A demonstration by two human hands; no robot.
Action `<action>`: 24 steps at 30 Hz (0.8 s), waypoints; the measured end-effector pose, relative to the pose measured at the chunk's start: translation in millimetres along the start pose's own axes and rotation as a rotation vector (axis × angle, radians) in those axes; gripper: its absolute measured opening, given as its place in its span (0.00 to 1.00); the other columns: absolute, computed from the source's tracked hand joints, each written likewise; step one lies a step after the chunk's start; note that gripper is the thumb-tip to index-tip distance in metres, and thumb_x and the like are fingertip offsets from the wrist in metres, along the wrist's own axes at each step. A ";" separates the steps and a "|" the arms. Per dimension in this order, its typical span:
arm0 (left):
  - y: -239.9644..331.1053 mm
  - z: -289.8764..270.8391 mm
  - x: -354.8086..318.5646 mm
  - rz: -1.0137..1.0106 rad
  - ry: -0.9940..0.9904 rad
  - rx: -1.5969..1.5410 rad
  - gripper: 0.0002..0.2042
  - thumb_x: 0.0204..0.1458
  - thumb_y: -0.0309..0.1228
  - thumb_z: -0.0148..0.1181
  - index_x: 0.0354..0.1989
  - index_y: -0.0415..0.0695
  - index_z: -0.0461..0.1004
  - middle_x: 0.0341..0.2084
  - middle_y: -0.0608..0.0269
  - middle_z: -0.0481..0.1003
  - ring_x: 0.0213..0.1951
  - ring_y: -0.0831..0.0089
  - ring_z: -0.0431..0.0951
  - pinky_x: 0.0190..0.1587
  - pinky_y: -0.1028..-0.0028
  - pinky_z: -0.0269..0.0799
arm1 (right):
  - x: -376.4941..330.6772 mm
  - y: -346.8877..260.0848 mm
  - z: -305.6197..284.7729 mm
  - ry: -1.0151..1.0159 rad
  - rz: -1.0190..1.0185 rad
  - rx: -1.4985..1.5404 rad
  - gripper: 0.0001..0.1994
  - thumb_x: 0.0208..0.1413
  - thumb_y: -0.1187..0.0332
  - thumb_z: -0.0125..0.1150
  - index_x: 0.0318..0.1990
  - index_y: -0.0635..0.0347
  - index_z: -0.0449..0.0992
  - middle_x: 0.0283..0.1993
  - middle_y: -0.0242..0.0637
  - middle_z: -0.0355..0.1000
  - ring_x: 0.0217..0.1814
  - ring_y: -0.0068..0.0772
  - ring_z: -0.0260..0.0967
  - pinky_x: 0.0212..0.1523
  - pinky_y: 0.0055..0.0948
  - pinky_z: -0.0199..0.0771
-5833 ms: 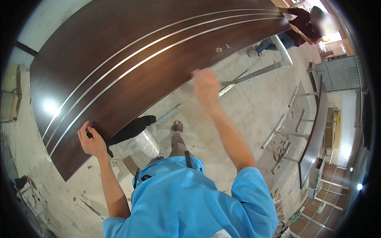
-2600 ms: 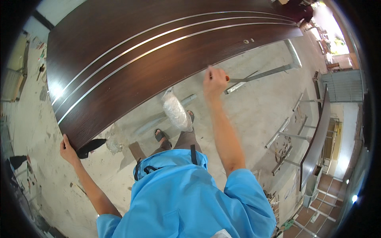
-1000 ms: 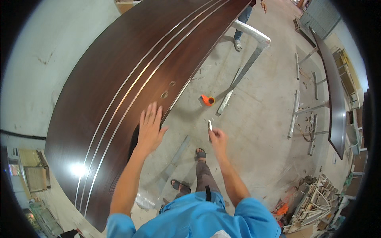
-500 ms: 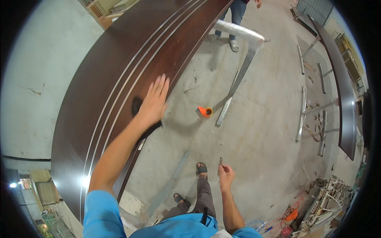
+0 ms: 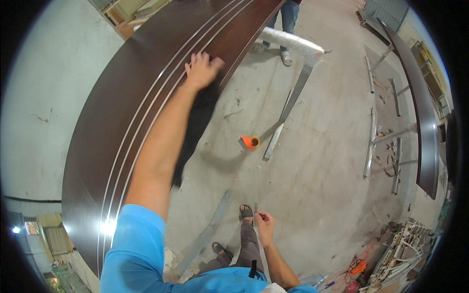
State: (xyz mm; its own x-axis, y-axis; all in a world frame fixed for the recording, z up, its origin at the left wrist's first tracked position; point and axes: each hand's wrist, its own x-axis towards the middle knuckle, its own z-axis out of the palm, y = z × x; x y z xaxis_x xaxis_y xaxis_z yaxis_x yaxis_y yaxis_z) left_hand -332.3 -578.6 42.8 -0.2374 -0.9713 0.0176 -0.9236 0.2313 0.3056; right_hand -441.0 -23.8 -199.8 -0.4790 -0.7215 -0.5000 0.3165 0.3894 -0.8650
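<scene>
My left hand (image 5: 202, 73) reaches across a dark brown wood panel (image 5: 117, 97) that has three pale lines running along it. From beneath that hand a black cloth (image 5: 198, 122) trails over the panel's near edge; the hand is somewhat smeared, its fingers bent over the cloth's upper end. Low in front of my body, my right hand (image 5: 265, 227) pinches a small, thin, flat strip (image 5: 256, 210) between thumb and fingers. The strip's exact kind is too small to make out.
An orange tape dispenser (image 5: 250, 142) lies on the concrete floor beside a metal stand (image 5: 295, 88). Beyond it a person (image 5: 289, 19) stands by the panel. Another dark panel (image 5: 422, 112) rests on supports at right, with scrap pieces (image 5: 405, 249) piled nearer.
My left hand has slid forward along the panel, and the black cloth now hangs stretched out behind it. My right hand has come slightly left and lower, still pinching the strip.
</scene>
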 end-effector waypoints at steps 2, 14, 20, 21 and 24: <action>8.4 31.9 -23.5 0.325 0.182 0.090 0.46 0.56 0.66 0.56 0.73 0.40 0.60 0.75 0.38 0.53 0.78 0.45 0.47 0.76 0.42 0.41 | 2.9 9.5 -24.0 0.092 0.070 -0.070 0.05 0.61 0.75 0.67 0.42 0.68 0.82 0.34 0.29 0.79 0.34 0.18 0.72 0.35 0.21 0.70; -75.3 -22.9 -345.6 0.339 0.077 0.305 0.37 0.54 0.19 0.54 0.77 0.42 0.54 0.77 0.53 0.53 0.77 0.53 0.53 0.77 0.51 0.50 | 112.0 -154.6 76.5 0.040 -0.463 -0.208 0.09 0.60 0.71 0.69 0.42 0.70 0.82 0.34 0.34 0.78 0.33 0.22 0.72 0.36 0.28 0.72; -137.6 -52.3 -571.4 -0.161 0.023 0.253 0.44 0.45 0.18 0.66 0.76 0.39 0.56 0.77 0.51 0.54 0.78 0.51 0.51 0.79 0.51 0.45 | 111.7 -266.0 206.4 -0.071 -1.233 -0.471 0.07 0.58 0.74 0.68 0.43 0.60 0.83 0.34 0.40 0.74 0.36 0.42 0.74 0.35 0.37 0.73; -147.6 -55.9 -607.4 -0.246 0.048 0.249 0.45 0.44 0.18 0.67 0.75 0.39 0.57 0.77 0.51 0.55 0.78 0.51 0.51 0.79 0.51 0.44 | 108.1 -272.7 220.4 -0.050 -1.278 -0.511 0.07 0.58 0.74 0.67 0.43 0.59 0.83 0.34 0.39 0.73 0.37 0.45 0.73 0.36 0.39 0.73; -180.5 -66.2 -713.1 -0.393 0.163 0.248 0.44 0.44 0.15 0.65 0.75 0.38 0.57 0.76 0.51 0.57 0.78 0.50 0.51 0.79 0.51 0.43 | 98.6 -266.7 241.7 -0.032 -1.306 -0.639 0.07 0.59 0.73 0.66 0.44 0.58 0.82 0.34 0.38 0.71 0.38 0.45 0.72 0.37 0.42 0.73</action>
State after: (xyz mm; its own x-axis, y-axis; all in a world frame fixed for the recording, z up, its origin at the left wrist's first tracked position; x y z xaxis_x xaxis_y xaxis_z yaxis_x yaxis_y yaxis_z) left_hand 23.6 68.5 38.1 0.1752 -0.9793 0.1013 -0.9824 -0.1672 0.0833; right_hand -374.8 -337.2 -8.3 -0.1130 -0.7631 0.6363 -0.7377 -0.3645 -0.5682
